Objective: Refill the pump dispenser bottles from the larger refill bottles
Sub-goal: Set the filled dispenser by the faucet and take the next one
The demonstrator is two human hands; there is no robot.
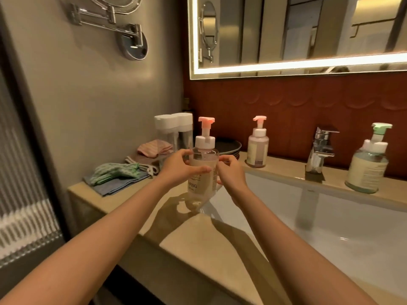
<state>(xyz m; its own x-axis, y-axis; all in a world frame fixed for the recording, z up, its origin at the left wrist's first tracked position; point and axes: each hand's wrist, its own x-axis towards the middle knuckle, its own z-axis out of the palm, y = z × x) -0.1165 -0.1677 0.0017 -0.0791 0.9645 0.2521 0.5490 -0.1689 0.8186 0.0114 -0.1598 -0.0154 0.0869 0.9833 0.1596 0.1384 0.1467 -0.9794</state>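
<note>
A clear pump dispenser bottle (203, 164) with a pink pump head and white collar is held upright above the counter's inner edge. My left hand (179, 167) grips its left side and my right hand (230, 170) grips its right side. Two tall clear refill bottles (174, 133) with white caps stand behind it near the wall corner. A second pink-pump dispenser (257, 148) stands on the ledge behind the sink. A green-pump dispenser (366, 166) stands at the right of the tap.
A chrome tap (320, 148) rises behind the white sink basin (330, 216). Folded cloths (116, 175) and a pink cloth (154, 147) lie on the beige counter (187, 234) at left. Dark plates (229, 146) are stacked at the back. A lit mirror hangs above.
</note>
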